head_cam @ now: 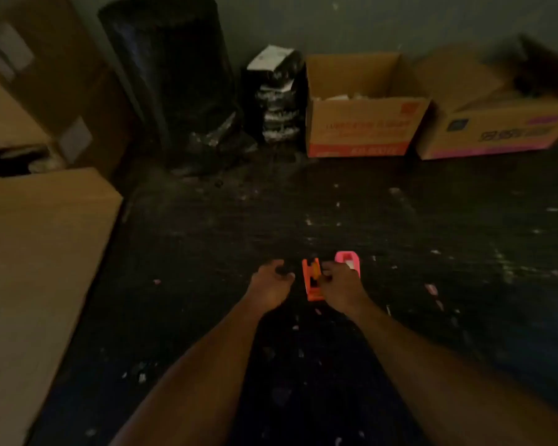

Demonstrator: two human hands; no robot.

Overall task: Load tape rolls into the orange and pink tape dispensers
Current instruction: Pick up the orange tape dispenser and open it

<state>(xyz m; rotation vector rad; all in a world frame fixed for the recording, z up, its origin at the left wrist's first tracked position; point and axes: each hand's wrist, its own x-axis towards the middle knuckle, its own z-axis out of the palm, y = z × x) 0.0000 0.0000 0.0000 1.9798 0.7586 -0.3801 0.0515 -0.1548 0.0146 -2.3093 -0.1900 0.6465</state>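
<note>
The frame is dim and blurred. An orange tape dispenser [312, 281] lies on the dark floor between my two hands. A pink tape dispenser [348, 259] sits just behind and to its right, partly hidden by my right hand [342, 284]. That hand rests against the orange dispenser's right side with fingers curled, touching it. My left hand [271, 281] hovers just left of the orange dispenser, fingers curled around something small and dark that I cannot identify. No tape roll is clearly visible.
A tan cardboard box [39, 268] fills the left side. At the back stand a black bin [171, 75], a dark stacked package [276, 94] and two open cardboard boxes [364, 123] [496, 127]. Paper scraps litter the dark floor [400, 220].
</note>
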